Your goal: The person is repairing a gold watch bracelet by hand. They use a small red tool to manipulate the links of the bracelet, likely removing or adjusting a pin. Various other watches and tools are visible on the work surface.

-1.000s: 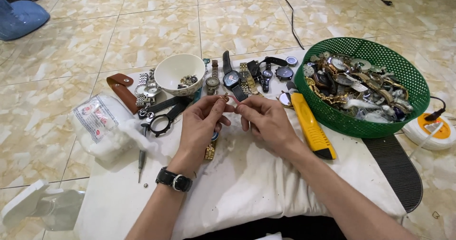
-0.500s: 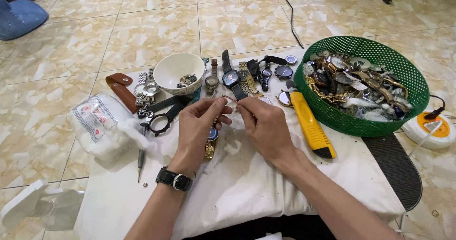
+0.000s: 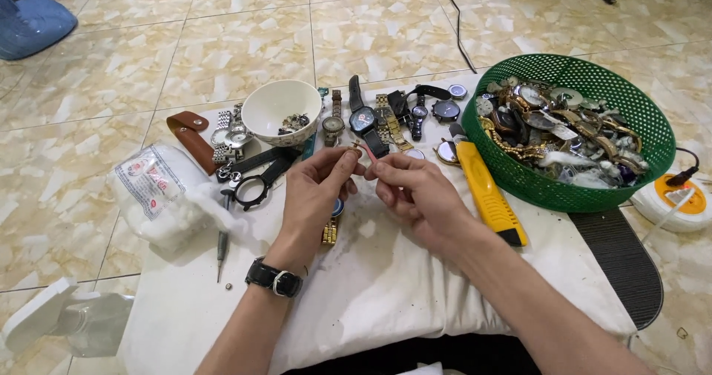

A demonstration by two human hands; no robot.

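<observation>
Gold-banded wristwatch (image 3: pixel 331 225) is pinched by the left hand (image 3: pixel 315 189); a thin pink tool (image 3: pixel 368 155) is pinched by the right hand (image 3: pixel 415 189)

hands (image 3: pixel 371 186) nudged slightly nearer the body

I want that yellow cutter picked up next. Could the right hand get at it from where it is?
Probably yes: the yellow cutter lies uncovered on the white cloth just beside the right hand, though its fingers are pinching a small pink tool.
</observation>
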